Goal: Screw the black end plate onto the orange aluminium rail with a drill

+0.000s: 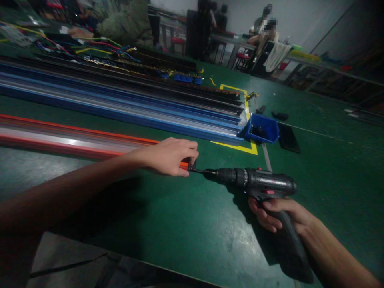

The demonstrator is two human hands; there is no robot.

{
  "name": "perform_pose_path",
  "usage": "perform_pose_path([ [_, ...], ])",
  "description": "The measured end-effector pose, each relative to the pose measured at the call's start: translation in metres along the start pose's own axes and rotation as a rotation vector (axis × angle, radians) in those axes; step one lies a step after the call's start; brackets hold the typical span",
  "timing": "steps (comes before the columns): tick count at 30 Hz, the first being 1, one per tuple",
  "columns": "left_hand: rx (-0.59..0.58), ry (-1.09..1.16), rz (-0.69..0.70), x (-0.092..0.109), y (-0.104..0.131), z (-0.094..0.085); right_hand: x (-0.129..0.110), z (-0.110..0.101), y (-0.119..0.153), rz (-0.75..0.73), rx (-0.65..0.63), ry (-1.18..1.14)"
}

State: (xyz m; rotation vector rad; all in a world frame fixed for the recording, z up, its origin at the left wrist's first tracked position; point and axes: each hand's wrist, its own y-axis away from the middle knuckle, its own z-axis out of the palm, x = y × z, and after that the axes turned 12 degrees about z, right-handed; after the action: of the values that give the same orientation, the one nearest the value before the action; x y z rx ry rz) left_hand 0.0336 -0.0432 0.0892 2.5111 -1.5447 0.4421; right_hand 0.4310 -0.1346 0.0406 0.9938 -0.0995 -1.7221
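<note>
My right hand is wrapped round the handle of a black cordless drill, which points left. Its long bit reaches a small black end piece at the tip of a long orange-red profile. Over that same tip, my left hand is closed, with fingers and thumb gripping the profile's end and the black piece. The hand covers part of the joint, so whether the bit sits in a screw cannot be made out.
Blue and black profiles lie in a bundle behind the orange one. At their right end stands a blue bin with dark small parts, beside a flat black object. Loose wires lie at the back left. People sit at far benches.
</note>
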Motion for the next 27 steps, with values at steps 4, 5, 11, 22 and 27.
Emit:
perform_pose_path([
  [4, 0.0, 0.003, -0.002, 0.0006, -0.0008, 0.0, -0.0004, 0.0027, -0.0008, -0.003, -0.002, -0.003],
  [5, 0.0, 0.002, -0.002, 0.0007, -0.0009, 0.0, -0.0005, 0.0032, -0.001, -0.004, -0.004, -0.006],
  [11, 0.009, -0.01, 0.005, -0.0001, -0.0001, 0.001, 0.0, 0.0005, -0.0002, 0.012, 0.002, -0.019],
  [22, 0.002, -0.006, 0.001, -0.0002, -0.001, 0.0006, -0.0015, 0.0029, -0.0016, 0.009, -0.011, 0.004],
  [27, 0.004, -0.004, 0.001, 0.0002, -0.0005, 0.0004, -0.0011, 0.0011, -0.0012, 0.001, -0.022, 0.01],
])
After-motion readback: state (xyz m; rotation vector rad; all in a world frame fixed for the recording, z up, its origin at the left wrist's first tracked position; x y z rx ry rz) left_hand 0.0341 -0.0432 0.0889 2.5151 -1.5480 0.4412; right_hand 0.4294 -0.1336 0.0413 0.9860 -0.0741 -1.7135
